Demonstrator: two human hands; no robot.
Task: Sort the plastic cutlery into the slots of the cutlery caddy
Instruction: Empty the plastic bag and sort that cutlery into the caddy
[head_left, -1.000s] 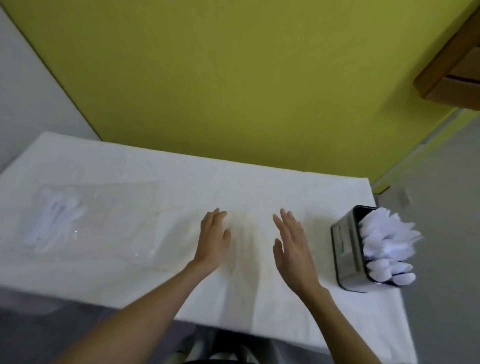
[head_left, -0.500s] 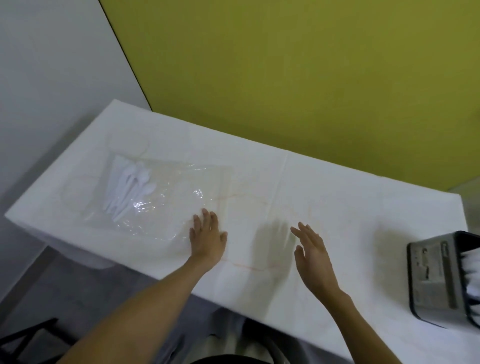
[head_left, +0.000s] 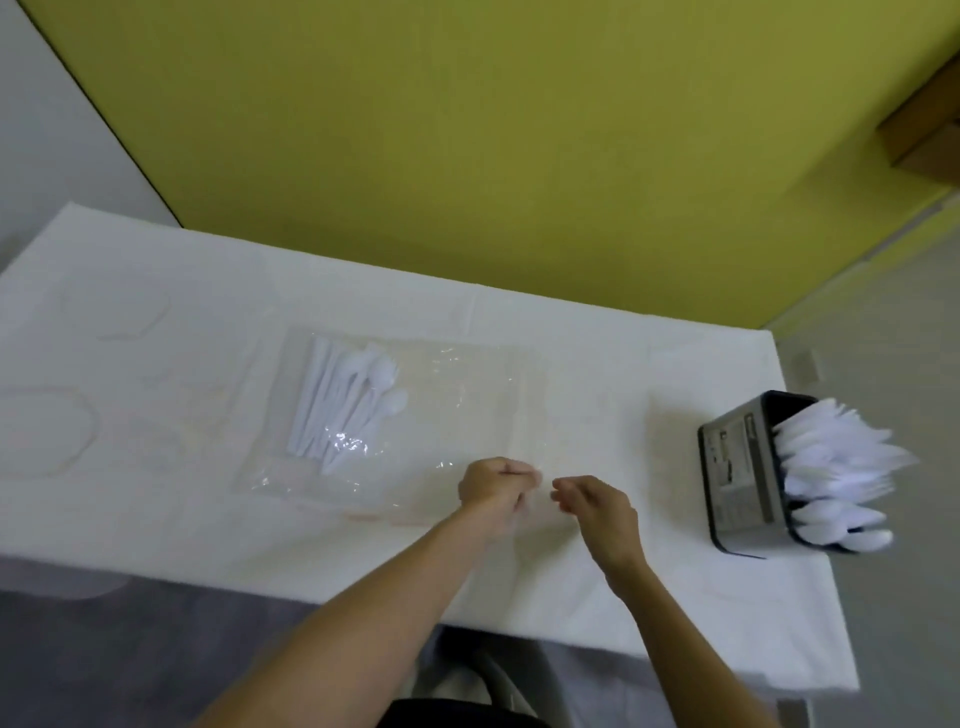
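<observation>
A clear plastic bag lies flat on the white table. Several white plastic spoons and forks sit inside its left end. My left hand is curled and pinches the bag's near right edge. My right hand is just to the right of it, fingers curled at the same edge and apparently pinching it. A dark cutlery caddy stands at the table's right end, holding several white utensils that stick out to the right.
A yellow-green wall runs behind the table. The table's near edge is close to my arms, with grey floor below. Faint ring stains mark the cloth at the left. A wooden piece shows at the upper right.
Both hands were flat and spread on the table; now they have come together and curled at the bag's right edge. The view has swung right, bringing the caddy fully back in.
</observation>
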